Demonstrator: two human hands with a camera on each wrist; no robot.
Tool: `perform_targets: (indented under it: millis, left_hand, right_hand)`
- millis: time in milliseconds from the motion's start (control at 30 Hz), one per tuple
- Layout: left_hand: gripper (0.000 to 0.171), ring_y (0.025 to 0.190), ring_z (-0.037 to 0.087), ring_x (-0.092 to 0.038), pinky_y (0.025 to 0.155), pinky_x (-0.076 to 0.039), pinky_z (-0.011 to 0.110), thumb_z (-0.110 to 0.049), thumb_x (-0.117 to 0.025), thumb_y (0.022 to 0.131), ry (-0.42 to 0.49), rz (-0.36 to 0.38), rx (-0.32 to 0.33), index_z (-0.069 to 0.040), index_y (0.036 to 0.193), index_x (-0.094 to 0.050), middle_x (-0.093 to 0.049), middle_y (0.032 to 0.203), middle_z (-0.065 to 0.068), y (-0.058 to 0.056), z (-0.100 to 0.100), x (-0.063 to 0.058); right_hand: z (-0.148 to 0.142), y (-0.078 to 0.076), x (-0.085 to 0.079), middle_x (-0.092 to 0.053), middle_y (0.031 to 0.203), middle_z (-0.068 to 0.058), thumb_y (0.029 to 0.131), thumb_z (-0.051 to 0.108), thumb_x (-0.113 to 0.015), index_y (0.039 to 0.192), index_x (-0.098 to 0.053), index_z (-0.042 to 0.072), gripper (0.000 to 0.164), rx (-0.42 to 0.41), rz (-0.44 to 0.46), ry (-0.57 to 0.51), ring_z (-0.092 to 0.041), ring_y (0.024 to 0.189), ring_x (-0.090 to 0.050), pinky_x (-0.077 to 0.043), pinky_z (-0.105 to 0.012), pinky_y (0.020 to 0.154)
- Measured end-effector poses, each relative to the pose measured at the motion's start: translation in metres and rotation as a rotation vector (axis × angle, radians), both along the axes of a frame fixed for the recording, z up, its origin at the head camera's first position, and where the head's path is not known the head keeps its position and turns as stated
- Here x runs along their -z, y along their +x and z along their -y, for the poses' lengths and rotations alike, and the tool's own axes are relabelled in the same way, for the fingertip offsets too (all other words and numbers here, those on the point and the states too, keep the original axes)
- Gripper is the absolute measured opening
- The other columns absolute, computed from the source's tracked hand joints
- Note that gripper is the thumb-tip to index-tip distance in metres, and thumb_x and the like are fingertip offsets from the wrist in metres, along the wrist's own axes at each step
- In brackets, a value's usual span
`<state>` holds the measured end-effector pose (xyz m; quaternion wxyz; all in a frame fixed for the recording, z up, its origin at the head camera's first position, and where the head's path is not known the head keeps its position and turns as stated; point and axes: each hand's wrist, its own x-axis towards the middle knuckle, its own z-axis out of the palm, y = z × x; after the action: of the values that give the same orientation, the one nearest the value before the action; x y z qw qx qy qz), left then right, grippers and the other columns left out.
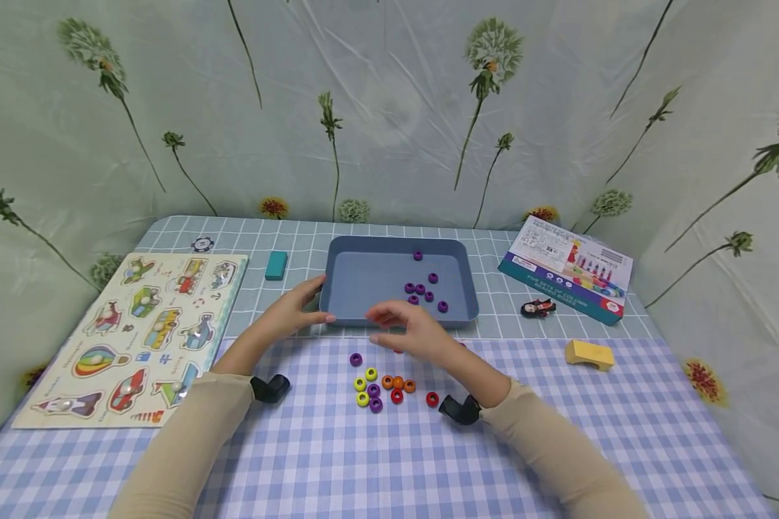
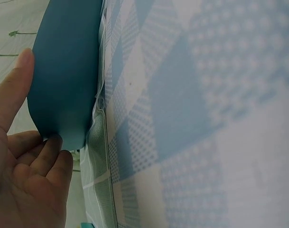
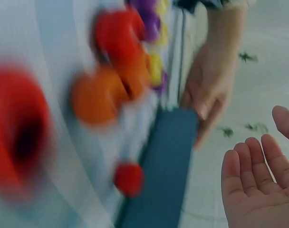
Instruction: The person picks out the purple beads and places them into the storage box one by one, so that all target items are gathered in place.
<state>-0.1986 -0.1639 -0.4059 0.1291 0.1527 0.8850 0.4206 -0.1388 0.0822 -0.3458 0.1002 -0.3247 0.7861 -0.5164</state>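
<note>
A blue-grey tray (image 1: 399,322) holds several purple beads (image 1: 420,289). My left hand (image 1: 288,310) grips its front left corner, thumb at the front rim and fingers against the side wall. In the left wrist view, those fingers (image 2: 52,152) bend in at the tray wall (image 2: 63,71). My right hand (image 1: 412,328) hovers over the tray's front rim, its fingers loosely bent and nothing between them. The right wrist view shows its bare palm (image 3: 258,204). On the checked cloth in front lie yellow beads (image 1: 360,384), orange beads (image 1: 410,386), red beads (image 1: 432,398) and purple beads (image 1: 355,359).
A wooden picture puzzle board (image 1: 136,331) lies on the left, with a teal block (image 1: 275,265) between it and the tray. At the right are a bead-set box (image 1: 565,267), a small dark figurine (image 1: 537,308) and a yellow arched block (image 1: 589,353). A flowered curtain (image 1: 389,144) hangs behind.
</note>
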Motion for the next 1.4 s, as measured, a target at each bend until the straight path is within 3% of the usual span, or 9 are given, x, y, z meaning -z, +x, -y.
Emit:
perform_targets:
  millis: [100, 300, 400, 700, 800, 967, 1200, 1300, 1400]
  left_hand:
    - [0.084, 0.12, 0.029, -0.018, 0.095, -0.022, 0.04, -0.032, -0.064, 0.071, -0.004, -0.01, 0.007, -0.011, 0.134, -0.013, -0.013, 0.136, 0.01, 0.0, 0.0, 0.0]
    - [0.083, 0.12, 0.028, -0.018, 0.095, -0.022, 0.04, -0.033, -0.063, 0.071, -0.005, -0.003, 0.005, -0.012, 0.134, -0.013, -0.013, 0.136, 0.008, 0.0, 0.001, 0.001]
    - [0.083, 0.12, 0.028, -0.018, 0.095, -0.022, 0.04, -0.033, -0.063, 0.071, -0.004, 0.0, 0.0, -0.012, 0.134, -0.013, -0.013, 0.136, 0.008, 0.0, 0.001, 0.001]
    - [0.084, 0.12, 0.028, -0.019, 0.095, -0.023, 0.039, -0.036, -0.063, 0.07, -0.004, -0.019, 0.01, -0.012, 0.134, -0.013, -0.013, 0.136, 0.008, -0.001, 0.002, 0.004]
    - [0.084, 0.12, 0.029, -0.019, 0.095, -0.022, 0.04, -0.035, -0.063, 0.07, -0.002, -0.02, 0.013, -0.012, 0.134, -0.013, -0.013, 0.136, 0.009, -0.002, 0.002, 0.005]
    - [0.083, 0.12, 0.029, -0.019, 0.095, -0.022, 0.04, -0.032, -0.063, 0.071, 0.0, -0.015, 0.006, -0.012, 0.134, -0.013, -0.013, 0.136, 0.009, -0.001, 0.001, 0.004]
    - [0.084, 0.12, 0.029, -0.018, 0.096, -0.022, 0.039, -0.033, -0.064, 0.07, 0.001, -0.01, 0.005, -0.011, 0.134, -0.012, -0.012, 0.136, 0.009, -0.001, 0.001, 0.003]
    - [0.086, 0.121, 0.028, -0.017, 0.096, -0.022, 0.039, -0.036, -0.064, 0.069, 0.006, -0.004, 0.01, -0.011, 0.134, -0.012, -0.012, 0.136, 0.008, -0.001, 0.001, 0.003]
    - [0.088, 0.121, 0.027, -0.017, 0.096, -0.022, 0.039, -0.039, -0.063, 0.068, 0.009, -0.005, 0.014, -0.011, 0.134, -0.012, -0.012, 0.136, 0.008, 0.0, 0.002, 0.003]
  right_hand:
    - [0.008, 0.004, 0.015, -0.052, 0.102, -0.013, 0.075, 0.004, -0.059, 0.104, -0.051, -0.003, 0.031, -0.049, 0.031, 0.017, -0.025, 0.091, -0.049, -0.04, -0.036, 0.082]
    - [0.016, -0.003, 0.056, -0.054, 0.1, -0.004, 0.076, 0.013, -0.059, 0.104, -0.053, 0.006, 0.029, -0.084, 0.065, 0.147, -0.013, 0.089, -0.05, -0.042, -0.023, 0.078]
    - [0.019, -0.008, 0.065, -0.054, 0.096, 0.001, 0.076, 0.013, -0.059, 0.102, -0.055, 0.009, 0.027, -0.088, 0.064, 0.204, -0.009, 0.085, -0.051, -0.043, -0.019, 0.075]
    - [0.029, -0.008, 0.066, -0.054, 0.088, 0.009, 0.075, 0.014, -0.061, 0.096, -0.059, 0.015, 0.02, -0.053, 0.004, 0.338, -0.004, 0.076, -0.048, -0.041, -0.014, 0.067]
    - [0.03, -0.007, 0.065, -0.053, 0.084, 0.01, 0.076, 0.015, -0.06, 0.094, -0.059, 0.015, 0.018, -0.039, 0.011, 0.337, -0.003, 0.072, -0.047, -0.042, -0.014, 0.063]
    - [0.024, -0.008, 0.048, -0.054, 0.086, 0.007, 0.077, 0.013, -0.058, 0.097, -0.059, 0.009, 0.02, -0.035, 0.041, 0.206, -0.004, 0.073, -0.049, -0.044, -0.017, 0.065]
    - [0.004, -0.017, 0.002, -0.054, 0.094, -0.013, 0.078, 0.0, -0.054, 0.098, -0.056, -0.001, 0.021, 0.076, 0.043, -0.007, -0.02, 0.082, -0.052, -0.045, -0.024, 0.071]
    - [-0.007, -0.032, 0.001, -0.054, 0.094, -0.018, 0.077, -0.002, -0.054, 0.098, -0.055, -0.004, 0.021, 0.137, 0.078, -0.067, -0.025, 0.083, -0.052, -0.046, -0.024, 0.069]
    - [-0.021, -0.052, 0.014, -0.055, 0.094, -0.018, 0.077, -0.001, -0.054, 0.099, -0.054, -0.006, 0.022, 0.198, 0.101, -0.08, -0.023, 0.083, -0.053, -0.047, -0.025, 0.068]
